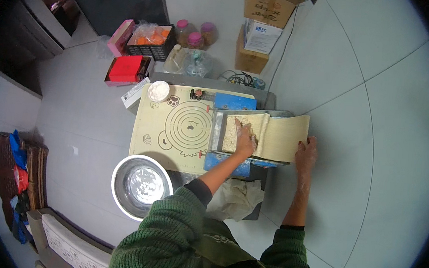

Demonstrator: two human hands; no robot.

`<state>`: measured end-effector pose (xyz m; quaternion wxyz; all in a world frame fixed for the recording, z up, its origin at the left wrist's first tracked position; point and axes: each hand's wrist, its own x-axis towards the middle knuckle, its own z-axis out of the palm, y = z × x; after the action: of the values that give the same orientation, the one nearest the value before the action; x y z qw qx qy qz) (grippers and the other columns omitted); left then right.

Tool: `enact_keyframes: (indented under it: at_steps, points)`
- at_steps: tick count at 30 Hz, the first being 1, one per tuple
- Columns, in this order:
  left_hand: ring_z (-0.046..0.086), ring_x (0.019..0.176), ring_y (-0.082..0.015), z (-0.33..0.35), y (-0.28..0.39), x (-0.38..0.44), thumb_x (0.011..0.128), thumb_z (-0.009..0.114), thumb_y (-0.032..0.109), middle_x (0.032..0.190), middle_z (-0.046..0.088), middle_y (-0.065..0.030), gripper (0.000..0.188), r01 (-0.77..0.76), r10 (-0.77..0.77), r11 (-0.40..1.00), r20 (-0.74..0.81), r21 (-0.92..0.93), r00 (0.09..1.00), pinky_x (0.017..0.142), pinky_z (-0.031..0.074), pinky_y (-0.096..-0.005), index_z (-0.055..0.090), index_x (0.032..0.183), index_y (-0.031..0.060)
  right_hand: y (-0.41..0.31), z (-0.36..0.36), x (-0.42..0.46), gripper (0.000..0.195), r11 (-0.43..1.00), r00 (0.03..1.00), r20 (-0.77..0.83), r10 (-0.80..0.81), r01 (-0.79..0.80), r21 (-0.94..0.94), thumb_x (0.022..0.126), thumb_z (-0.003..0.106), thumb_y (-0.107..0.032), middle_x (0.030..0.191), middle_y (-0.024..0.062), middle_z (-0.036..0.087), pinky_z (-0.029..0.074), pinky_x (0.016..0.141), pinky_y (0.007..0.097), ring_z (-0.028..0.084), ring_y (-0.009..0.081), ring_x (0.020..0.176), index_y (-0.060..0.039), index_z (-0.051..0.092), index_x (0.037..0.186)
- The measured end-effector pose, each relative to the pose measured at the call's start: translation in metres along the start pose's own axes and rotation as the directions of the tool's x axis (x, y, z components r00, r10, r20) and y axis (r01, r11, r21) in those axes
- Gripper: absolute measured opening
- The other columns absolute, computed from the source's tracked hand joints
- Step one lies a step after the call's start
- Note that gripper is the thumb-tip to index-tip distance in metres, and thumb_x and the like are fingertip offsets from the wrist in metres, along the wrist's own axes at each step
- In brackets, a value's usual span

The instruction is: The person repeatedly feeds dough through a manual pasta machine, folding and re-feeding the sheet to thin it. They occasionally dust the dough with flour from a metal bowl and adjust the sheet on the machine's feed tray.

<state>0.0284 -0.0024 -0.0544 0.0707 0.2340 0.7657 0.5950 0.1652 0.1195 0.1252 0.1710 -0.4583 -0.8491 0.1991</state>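
Note:
A blue-and-metal noodle machine [217, 132] stands at the right part of a cream silicone mat. Crumbly dough [231, 141] lies in its metal tray. My left hand [245, 141] reaches into that tray with its fingers on the crumbs, the index finger stretched out. A wide, smooth sheet of dough [284, 137] extends from the machine to the right, past the table's edge. At the sheet's near right corner, my right hand [306, 154] grips the edge between thumb and fingers. Both hands are dusted with flour.
A white bowl of flour [159, 91] sits at the mat's [151, 123] far left corner. Near left stands a large metal basin [119, 187]. A pale cloth [237, 198] lies by my body. Beyond the table are jars, a crate of oranges [151, 49], cables and cardboard boxes [252, 61].

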Motion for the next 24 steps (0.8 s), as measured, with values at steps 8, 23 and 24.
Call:
enact_keyframes:
  at_steps: [8, 23, 24]
  points:
    - [0.048, 0.119, -0.0469, -0.021, 0.027, -0.004, 0.078, 0.06, 0.0, 0.132, 0.046, -0.0305, 0.051, 0.033, -0.018, 0.998, 0.26, -0.052, 0.965, 0.104, 0.039, -0.0498, 0.05, 0.128, 0.0028, 0.008, -0.01, 0.007, 0.013, 0.977, 0.954, -0.223, -0.2, 0.176, -0.123, 0.091, 0.058, -0.006, 0.091, 0.0206, 0.065, 0.049, 0.071, 0.0451, 0.065, 0.0382, 0.082, -0.0009, 0.052, 0.101]
    - [0.036, 0.139, -0.0377, -0.005, 0.029, -0.005, 0.09, 0.056, 0.013, 0.144, 0.042, -0.0273, 0.054, -0.16, 0.129, 0.973, 0.185, 0.165, 0.974, 0.115, 0.029, -0.0405, 0.043, 0.141, 0.0013, -0.023, -0.001, 0.001, 0.025, 0.916, 0.92, -0.089, -0.381, 0.362, -0.174, 0.083, 0.066, -0.011, 0.1, 0.0184, 0.069, 0.054, 0.076, 0.0472, 0.068, 0.0378, 0.088, -0.0059, 0.059, 0.107]
    - [0.041, 0.134, -0.0371, -0.011, 0.04, 0.0, 0.091, 0.057, 0.015, 0.141, 0.046, -0.0256, 0.051, -0.063, 0.049, 0.997, 0.224, 0.053, 0.973, 0.112, 0.033, -0.0419, 0.046, 0.139, 0.0009, -0.016, 0.009, -0.001, 0.025, 0.879, 0.87, -0.145, -0.472, 0.45, -0.158, 0.082, 0.067, -0.012, 0.099, 0.0184, 0.069, 0.054, 0.076, 0.0465, 0.068, 0.037, 0.088, -0.0063, 0.06, 0.106]
